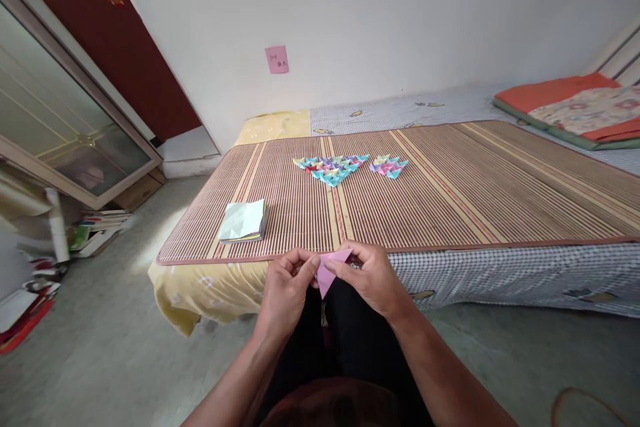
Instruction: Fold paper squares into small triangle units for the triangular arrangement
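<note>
Between my two hands, above my lap, is a pink folded paper (329, 271), triangular with one point hanging down. My left hand (291, 280) pinches its left edge between thumb and fingers. From the other side, my right hand (367, 275) grips it, the thumb lying flat across the front. On the mat beyond lies a larger group of folded paper boats (333, 168) in several colours, set out in a triangle. A smaller group of paper boats (389, 165) sits just right of it. To the left is a stack of square paper (243, 220), pale green on top.
A striped bamboo mat (430, 193) covers the bed, its front edge just past my hands. Folded orange and floral bedding (575, 107) lies at the far right. A pink note (277, 59) is on the wall. Books (100, 230) lie on the floor at left, by a glass-panelled door (75, 113).
</note>
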`<state>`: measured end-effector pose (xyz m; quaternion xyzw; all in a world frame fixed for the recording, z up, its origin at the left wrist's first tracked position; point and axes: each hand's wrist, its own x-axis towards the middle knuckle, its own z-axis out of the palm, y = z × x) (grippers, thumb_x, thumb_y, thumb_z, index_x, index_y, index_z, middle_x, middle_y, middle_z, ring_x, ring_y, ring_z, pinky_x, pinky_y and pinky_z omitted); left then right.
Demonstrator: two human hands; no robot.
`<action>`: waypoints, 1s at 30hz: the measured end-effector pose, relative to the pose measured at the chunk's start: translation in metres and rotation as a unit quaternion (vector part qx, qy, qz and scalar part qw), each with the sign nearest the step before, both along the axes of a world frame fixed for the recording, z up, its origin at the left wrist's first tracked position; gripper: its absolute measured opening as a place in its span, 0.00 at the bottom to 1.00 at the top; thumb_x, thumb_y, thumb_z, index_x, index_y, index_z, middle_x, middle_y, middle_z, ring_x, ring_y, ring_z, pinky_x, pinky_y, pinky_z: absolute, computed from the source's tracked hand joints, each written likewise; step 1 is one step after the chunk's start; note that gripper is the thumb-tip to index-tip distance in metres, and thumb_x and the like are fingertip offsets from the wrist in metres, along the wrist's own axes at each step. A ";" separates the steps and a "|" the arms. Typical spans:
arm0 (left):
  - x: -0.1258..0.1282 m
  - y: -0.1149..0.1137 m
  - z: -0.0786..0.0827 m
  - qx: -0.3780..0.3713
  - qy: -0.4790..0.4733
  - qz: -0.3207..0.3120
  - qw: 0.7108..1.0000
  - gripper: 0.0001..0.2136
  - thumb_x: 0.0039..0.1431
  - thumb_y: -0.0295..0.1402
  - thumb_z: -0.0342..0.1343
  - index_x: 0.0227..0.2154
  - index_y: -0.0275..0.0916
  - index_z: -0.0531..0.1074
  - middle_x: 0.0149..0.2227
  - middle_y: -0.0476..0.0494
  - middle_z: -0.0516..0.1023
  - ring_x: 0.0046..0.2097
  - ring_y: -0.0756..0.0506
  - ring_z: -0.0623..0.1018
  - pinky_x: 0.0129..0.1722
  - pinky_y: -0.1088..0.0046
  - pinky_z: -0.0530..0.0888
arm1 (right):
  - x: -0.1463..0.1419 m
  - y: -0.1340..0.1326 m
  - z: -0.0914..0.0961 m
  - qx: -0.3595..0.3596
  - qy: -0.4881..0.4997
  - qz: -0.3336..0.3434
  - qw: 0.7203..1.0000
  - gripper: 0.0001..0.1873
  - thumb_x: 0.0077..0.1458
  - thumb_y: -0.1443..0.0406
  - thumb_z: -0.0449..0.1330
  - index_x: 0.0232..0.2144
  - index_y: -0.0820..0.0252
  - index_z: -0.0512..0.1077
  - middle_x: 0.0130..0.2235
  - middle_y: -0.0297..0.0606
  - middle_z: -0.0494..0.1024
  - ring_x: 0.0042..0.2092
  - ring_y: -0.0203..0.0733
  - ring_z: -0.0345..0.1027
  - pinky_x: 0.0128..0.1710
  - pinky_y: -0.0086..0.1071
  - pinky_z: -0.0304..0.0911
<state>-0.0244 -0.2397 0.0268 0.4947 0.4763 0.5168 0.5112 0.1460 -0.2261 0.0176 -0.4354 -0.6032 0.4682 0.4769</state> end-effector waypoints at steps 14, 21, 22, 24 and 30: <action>0.004 0.005 0.002 -0.055 -0.105 0.030 0.992 0.15 0.47 0.41 0.72 0.21 0.35 0.76 0.20 0.49 0.74 0.23 0.52 0.69 0.25 0.77 0.65 | -0.007 -0.004 -0.006 0.006 0.027 0.036 0.999 0.18 0.63 0.54 0.63 0.26 0.58 0.73 0.26 0.34 0.77 0.29 0.41 0.73 0.32 0.33 0.68; 0.004 0.007 0.001 -0.050 -0.115 0.050 0.991 0.15 0.44 0.41 0.74 0.21 0.35 0.77 0.20 0.50 0.73 0.23 0.53 0.68 0.25 0.78 0.66 | -0.007 -0.005 -0.007 0.010 -0.019 0.061 0.998 0.13 0.64 0.64 0.61 0.26 0.59 0.74 0.27 0.35 0.78 0.30 0.40 0.73 0.33 0.33 0.65; 0.004 0.007 0.001 -0.052 -0.117 0.048 0.991 0.15 0.45 0.41 0.74 0.21 0.35 0.77 0.19 0.50 0.73 0.23 0.53 0.68 0.25 0.78 0.66 | -0.006 -0.005 -0.006 0.015 -0.020 0.061 0.998 0.13 0.64 0.64 0.60 0.26 0.59 0.74 0.27 0.35 0.78 0.31 0.40 0.73 0.34 0.33 0.65; 0.004 0.007 0.000 -0.052 -0.120 0.044 0.990 0.16 0.46 0.42 0.74 0.21 0.35 0.77 0.19 0.50 0.72 0.23 0.53 0.68 0.25 0.78 0.66 | -0.006 -0.005 -0.004 0.016 -0.008 0.067 0.998 0.12 0.64 0.64 0.60 0.27 0.59 0.74 0.27 0.35 0.78 0.32 0.40 0.73 0.35 0.33 0.66; 0.005 0.007 0.000 -0.047 -0.137 0.043 0.988 0.17 0.47 0.43 0.74 0.21 0.35 0.77 0.19 0.51 0.72 0.23 0.52 0.68 0.25 0.78 0.66 | -0.010 -0.007 -0.001 -0.011 0.021 0.095 0.995 0.10 0.60 0.64 0.64 0.27 0.60 0.75 0.27 0.35 0.77 0.31 0.39 0.71 0.33 0.32 0.65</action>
